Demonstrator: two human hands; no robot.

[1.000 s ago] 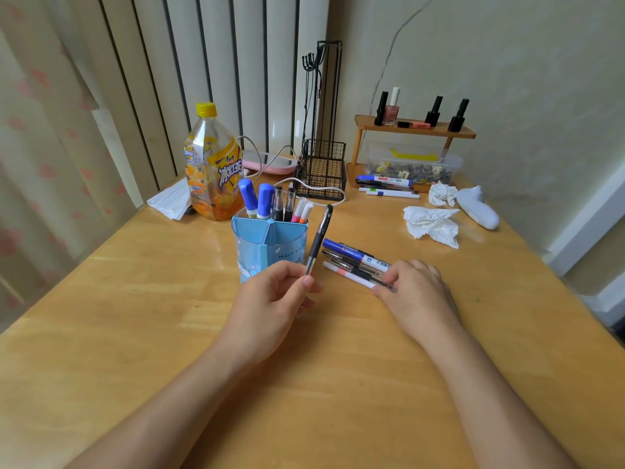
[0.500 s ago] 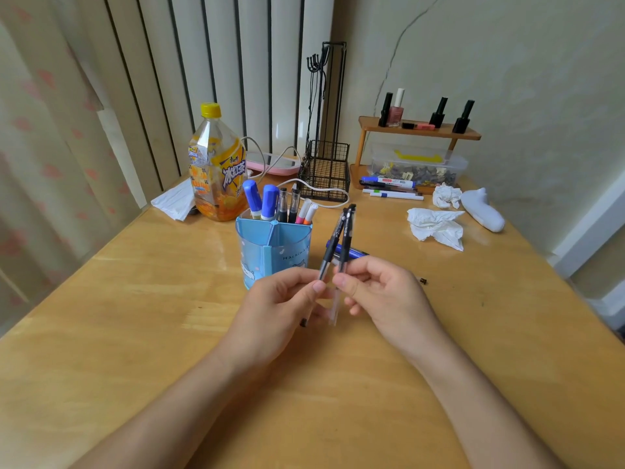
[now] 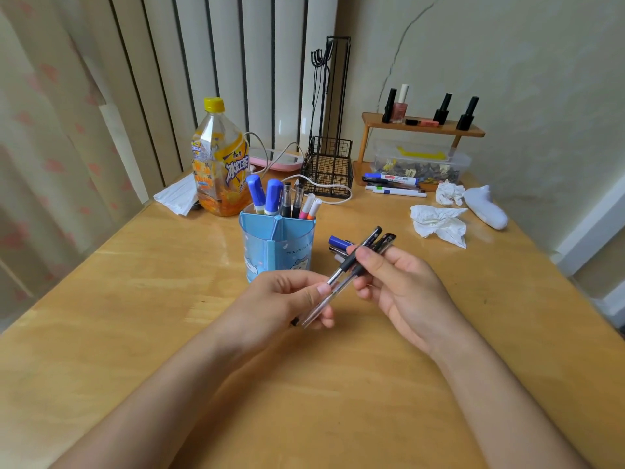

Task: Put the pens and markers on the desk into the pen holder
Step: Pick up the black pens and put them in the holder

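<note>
From the head camera, the blue pen holder [image 3: 277, 247] stands on the wooden desk [image 3: 135, 316] and serves as the landmark: six pens and markers stand in it, two blue-capped markers [image 3: 265, 195], two dark pens [image 3: 292, 200] and two slim white markers with pink and orange bands [image 3: 311, 207]. Just in front and to the right of the holder, both hands share two black gel pens [image 3: 348, 265] lying side by side, tilted with their caps up and away. The left hand [image 3: 287, 302] pinches their clear lower barrels between thumb and fingers; the right hand [image 3: 402, 286] pinches them higher up, near the dark grips. Right of the holder, partly hidden behind the held pens, a small cluster of pens [image 3: 340, 247] lies on the desk, one with a blue cap; their number cannot be told. Behind the holder to the left stands one orange drink bottle [image 3: 220, 160]. Farther behind to the right, about three markers [image 3: 392, 184] lie under a small wooden shelf [image 3: 422, 126] carrying four nail polish bottles, and two crumpled tissues [image 3: 439, 221] lie nearby.
</note>
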